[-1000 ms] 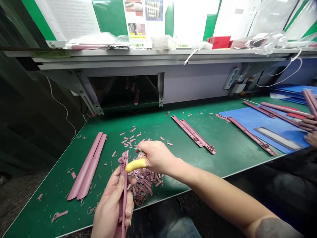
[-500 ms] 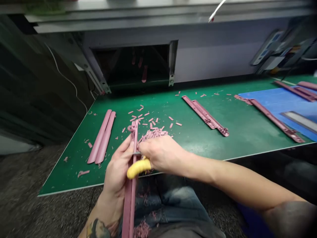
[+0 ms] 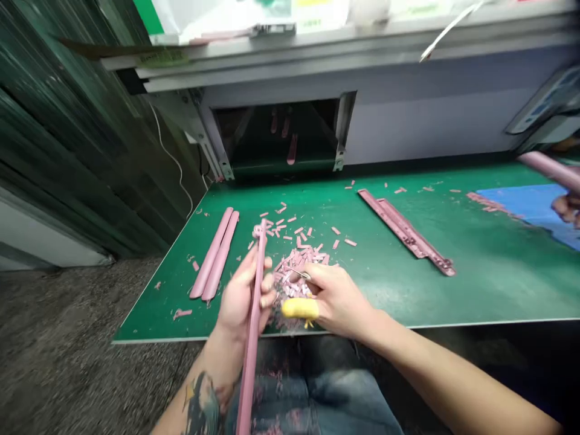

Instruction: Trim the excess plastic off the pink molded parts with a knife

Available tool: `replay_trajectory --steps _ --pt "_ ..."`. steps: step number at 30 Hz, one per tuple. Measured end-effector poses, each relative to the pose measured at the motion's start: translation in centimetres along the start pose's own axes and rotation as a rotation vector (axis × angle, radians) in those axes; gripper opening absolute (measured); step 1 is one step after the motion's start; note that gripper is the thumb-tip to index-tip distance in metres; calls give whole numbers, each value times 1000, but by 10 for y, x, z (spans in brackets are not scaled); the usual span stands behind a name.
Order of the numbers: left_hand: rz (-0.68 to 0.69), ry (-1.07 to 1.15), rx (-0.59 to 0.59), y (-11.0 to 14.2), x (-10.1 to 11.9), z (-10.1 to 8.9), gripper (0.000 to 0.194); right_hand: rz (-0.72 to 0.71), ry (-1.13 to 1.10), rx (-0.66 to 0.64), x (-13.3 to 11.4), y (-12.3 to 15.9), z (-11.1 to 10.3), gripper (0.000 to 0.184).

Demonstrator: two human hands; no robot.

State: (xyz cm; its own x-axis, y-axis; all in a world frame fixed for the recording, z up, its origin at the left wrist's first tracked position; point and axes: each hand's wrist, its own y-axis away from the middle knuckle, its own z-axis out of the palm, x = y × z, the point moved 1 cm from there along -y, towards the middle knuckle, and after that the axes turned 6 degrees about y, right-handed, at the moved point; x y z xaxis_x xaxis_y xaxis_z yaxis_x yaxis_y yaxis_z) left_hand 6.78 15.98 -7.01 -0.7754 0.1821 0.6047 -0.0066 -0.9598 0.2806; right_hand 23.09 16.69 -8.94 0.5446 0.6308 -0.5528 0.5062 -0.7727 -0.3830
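Observation:
My left hand (image 3: 238, 296) is wrapped round a long, narrow pink plastic part (image 3: 252, 344), whose far end with small moulded loops points over the table. Its near end runs down past my lap. My right hand (image 3: 339, 299) is closed on a small thin metal blade (image 3: 299, 273), held just to the right of the pink part and apart from it. A yellow finger cover (image 3: 299, 308) sits on one digit of that hand. Beneath and beyond the blade lies a heap of small pink offcuts (image 3: 299, 257).
Two smooth pink parts (image 3: 212, 257) lie left on the green table (image 3: 489, 284). Two more, hollow side up, (image 3: 403, 229) lie right of centre. Another person's hand (image 3: 566, 208) holds a pink part above a blue sheet (image 3: 521, 199). A shelf edge (image 3: 290, 51) overhangs the back.
The pink part has been turned so a smooth rounded side shows. My right hand has drawn the blade off it to the right. Another person's hand has appeared at the right, lifting a pink part.

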Motion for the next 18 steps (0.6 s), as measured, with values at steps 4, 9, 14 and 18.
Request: replay_trajectory --steps 4,9,14,18 --pt "-93 -21 -2 26 -18 1 44 67 120 61 2 -28 -13 54" --pt "-193 -24 -64 37 -27 -5 49 108 247 76 -2 -26 -17 59" --pt "-194 -50 -49 41 -28 -9 46 97 351 12 -5 -23 -22 54" --pt "-146 -82 -10 42 -26 -9 36 14 429 -84 -13 -19 -21 43"
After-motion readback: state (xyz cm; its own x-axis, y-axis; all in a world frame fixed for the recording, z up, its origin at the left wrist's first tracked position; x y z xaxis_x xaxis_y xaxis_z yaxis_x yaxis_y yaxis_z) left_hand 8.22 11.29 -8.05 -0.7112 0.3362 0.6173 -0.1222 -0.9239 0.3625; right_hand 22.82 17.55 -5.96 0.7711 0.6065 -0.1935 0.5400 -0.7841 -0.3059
